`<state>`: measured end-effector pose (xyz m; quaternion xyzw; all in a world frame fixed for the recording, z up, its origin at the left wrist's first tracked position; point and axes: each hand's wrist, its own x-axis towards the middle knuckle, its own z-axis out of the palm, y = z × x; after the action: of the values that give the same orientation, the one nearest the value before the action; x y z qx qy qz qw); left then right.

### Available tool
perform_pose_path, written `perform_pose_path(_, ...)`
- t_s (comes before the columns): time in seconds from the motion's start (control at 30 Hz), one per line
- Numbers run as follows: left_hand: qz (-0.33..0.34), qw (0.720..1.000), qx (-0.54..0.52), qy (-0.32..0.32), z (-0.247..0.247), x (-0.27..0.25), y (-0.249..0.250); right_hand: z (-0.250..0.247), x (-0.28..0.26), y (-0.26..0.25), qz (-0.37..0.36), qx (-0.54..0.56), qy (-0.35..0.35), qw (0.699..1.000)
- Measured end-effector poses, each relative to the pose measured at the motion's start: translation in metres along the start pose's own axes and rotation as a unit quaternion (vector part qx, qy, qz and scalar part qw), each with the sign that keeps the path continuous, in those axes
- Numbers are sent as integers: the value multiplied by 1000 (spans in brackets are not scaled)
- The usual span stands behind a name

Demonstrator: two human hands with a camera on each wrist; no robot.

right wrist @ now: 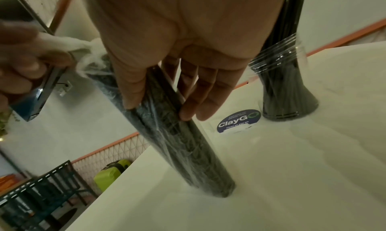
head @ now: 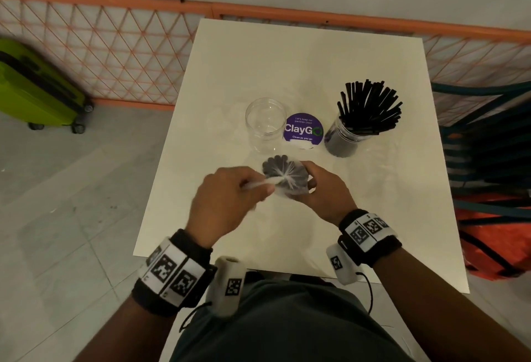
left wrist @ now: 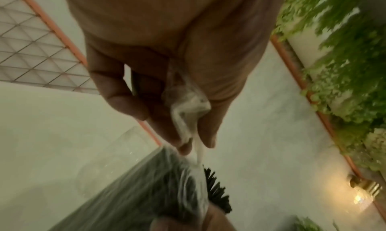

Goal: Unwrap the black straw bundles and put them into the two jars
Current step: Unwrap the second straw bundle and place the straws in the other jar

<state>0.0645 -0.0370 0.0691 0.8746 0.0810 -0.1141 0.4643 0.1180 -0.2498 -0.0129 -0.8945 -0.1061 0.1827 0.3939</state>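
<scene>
A: Where does the head view sit?
B: High above the white square counter (head: 316,54), facing down.
A: The wrist views?
B: Close along each palm; both catch the plastic-wrapped black straw bundle (right wrist: 167,128).

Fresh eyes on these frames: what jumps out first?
Centre of the table, both hands work a wrapped black straw bundle: the right hand holds it upright while the left hand pinches the twisted plastic wrap tail at its top. Behind, the right jar bristles with loose black straws, while the left jar is empty, with a purple ClayGo sticker between them.
</scene>
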Motion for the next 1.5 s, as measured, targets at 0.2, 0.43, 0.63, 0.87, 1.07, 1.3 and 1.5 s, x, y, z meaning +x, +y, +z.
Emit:
perform_pose_path(0.2, 120, 993, 11, -7, -24, 9, 32, -17, 0, 4, -20, 23, 13, 999)
perform_pose_path(0.43, 220, 975, 4, -17, -43, 20, 69, -49, -6, 6, -12, 108, 148, 983)
perform_pose_path(0.63, 243, 969, -1, -32, -40, 27, 77, -57, -13, -1, -45, 130, 138, 981)
perform_pose_path(0.87, 244, 969, -13, -37, -39, 29, 80, -45, -15, -10, -76, 67, -22, 995)
perform_pose_path(1.07, 242, 965, -83, -60, -29, 31, 78, -16, -6, -32, -60, 0, 9, 998)
perform_pose_path(1.3, 157, 971, -176, -47, -20, 32, 18, 7, 9, -22, -10, -20, 41, 999)
perform_pose_path(1.5, 51, 975, -196, -93, 34, 32, -54, 15, 9, -21, -25, -18, 22, 999)
